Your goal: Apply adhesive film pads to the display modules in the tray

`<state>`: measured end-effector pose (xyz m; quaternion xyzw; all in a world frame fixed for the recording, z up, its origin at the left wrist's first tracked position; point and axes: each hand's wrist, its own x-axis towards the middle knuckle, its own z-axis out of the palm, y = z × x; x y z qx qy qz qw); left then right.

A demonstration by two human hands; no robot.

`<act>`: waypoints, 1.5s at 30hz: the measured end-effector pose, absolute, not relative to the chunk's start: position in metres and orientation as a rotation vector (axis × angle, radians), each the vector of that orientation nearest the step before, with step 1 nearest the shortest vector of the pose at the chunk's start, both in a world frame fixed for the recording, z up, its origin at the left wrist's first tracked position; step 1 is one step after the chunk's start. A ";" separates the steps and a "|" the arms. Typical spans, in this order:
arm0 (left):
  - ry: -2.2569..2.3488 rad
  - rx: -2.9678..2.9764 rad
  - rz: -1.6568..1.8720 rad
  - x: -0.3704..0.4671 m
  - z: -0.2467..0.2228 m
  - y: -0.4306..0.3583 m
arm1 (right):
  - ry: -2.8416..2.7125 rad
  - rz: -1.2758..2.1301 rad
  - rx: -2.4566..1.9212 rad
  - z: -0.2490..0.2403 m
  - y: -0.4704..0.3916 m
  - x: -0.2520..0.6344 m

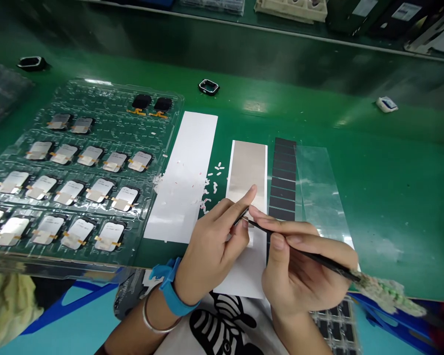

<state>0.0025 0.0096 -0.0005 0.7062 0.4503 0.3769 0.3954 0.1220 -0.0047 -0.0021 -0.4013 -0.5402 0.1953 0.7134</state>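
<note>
The right hand [311,266] pinched the black tool [329,264], tip right up by the dark piece [240,216] that the left hand's [216,241] grip nipped with thumb and fingers, over the beige strip's [247,165] near part! Steady wrists, light pressure likely suited this best.

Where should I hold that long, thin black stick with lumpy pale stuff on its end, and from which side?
Probably pinch the slim middle of the thin black stick, coming from the right, as the right hand does. Its narrow tip points toward the left hand, so leave the tip free; the lumpy pale stuff at the other end looks uneven.
</note>
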 end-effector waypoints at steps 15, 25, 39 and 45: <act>1.059 1.220 1.001 0.000 0.005 0.006 | -1.081 0.682 -1.058 0.009 0.002 0.137; 0.877 1.201 0.974 -0.007 0.012 -0.002 | -1.213 1.143 -1.204 0.009 -0.005 0.146; 1.030 1.303 1.005 0.000 -0.001 -0.008 | -1.346 0.992 -1.231 0.010 -0.007 0.143; 1.143 1.493 1.025 -0.006 0.012 -0.005 | -1.492 0.938 -1.226 0.012 -0.008 0.146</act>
